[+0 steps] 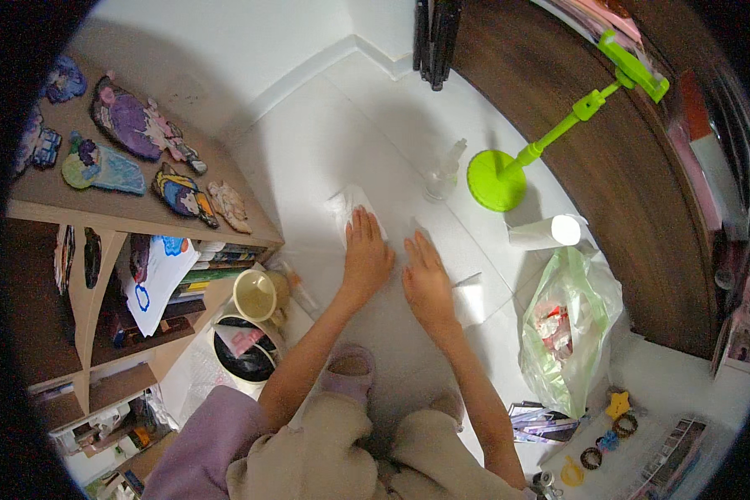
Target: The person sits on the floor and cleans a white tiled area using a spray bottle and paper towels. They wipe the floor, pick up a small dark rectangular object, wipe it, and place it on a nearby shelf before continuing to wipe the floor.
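My left hand (pixel 367 262) lies palm down over a crumpled white tissue (pixel 345 203) on the pale tiled floor (pixel 325 134). Part of the tissue shows beyond the fingertips; whether the fingers grip it is hidden. To its right, my right hand (pixel 427 284) is over the floor with nothing in it, fingers stretched forward and slightly apart, a little blurred. Ahead of this hand stands a small clear bottle (pixel 440 181) with a narrow top. Beside the bottle is the round base of a bright green phone stand (pixel 497 181).
A white roll (pixel 540 232) and an open plastic bag (pixel 584 312) holding crumpled waste are on the right. Behind them curves a dark wooden panel (pixel 631 250). At left, a wooden shelf (pixel 244 150) carries flat bead figures; a cream bin (pixel 255 297) stands below. A slipper (pixel 350 370) shows near my legs.
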`<state>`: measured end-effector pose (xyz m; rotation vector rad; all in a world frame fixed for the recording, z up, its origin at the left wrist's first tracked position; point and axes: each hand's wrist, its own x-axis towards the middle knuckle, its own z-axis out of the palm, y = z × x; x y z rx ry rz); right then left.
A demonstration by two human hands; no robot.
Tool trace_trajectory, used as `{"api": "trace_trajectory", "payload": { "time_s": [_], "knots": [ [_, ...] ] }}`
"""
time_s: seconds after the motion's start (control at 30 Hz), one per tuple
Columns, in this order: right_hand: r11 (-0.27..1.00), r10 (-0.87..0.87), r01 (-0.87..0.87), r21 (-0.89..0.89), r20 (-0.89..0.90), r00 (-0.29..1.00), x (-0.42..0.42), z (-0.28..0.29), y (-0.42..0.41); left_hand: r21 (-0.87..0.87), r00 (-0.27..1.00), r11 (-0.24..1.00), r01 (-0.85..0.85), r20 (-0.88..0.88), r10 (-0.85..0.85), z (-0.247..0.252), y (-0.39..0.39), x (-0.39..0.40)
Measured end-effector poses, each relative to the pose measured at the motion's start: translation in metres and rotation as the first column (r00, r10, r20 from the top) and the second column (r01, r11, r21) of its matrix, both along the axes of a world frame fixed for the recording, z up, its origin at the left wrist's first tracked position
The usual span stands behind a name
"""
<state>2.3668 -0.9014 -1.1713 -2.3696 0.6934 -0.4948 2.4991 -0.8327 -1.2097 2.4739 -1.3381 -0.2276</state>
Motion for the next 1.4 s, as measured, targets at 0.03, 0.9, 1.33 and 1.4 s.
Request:
{"api": "trace_trajectory", "payload": {
  "time_s": [0.03, 0.9, 1.33, 1.4],
  "knots": [
    [1.000, 0.010, -0.010, 0.001, -0.014, 1.000, 0.003, -0.003, 0.002, -0.024, 1.000, 1.000, 0.020, 0.006, -0.019, -0.004, -0.001, 0.002],
    [0.916, 0.374, -0.390, 0.097, -0.561, 0.739, 0.168, 0.001, -0.119, -0.247, 0.943, 0.965, -0.092, -0.332, 0.006, -0.031, -0.092, 0.088],
    [0.380, 0.215, -0.614, 0.692, 0.579, 0.786, 0.163, 0.143, -0.058, 0.172, 0.974, 0.971, 0.168, 0.122, -0.190, -0.046, -0.121, 0.200],
    [0.152, 0.280, -0.847, 0.509, 0.800, 0.531, 0.123, 0.195, -0.042, 0.249, 0.948, 0.947, 0.202, 0.193, -0.253, -0.035, -0.126, 0.202]
  ]
}}
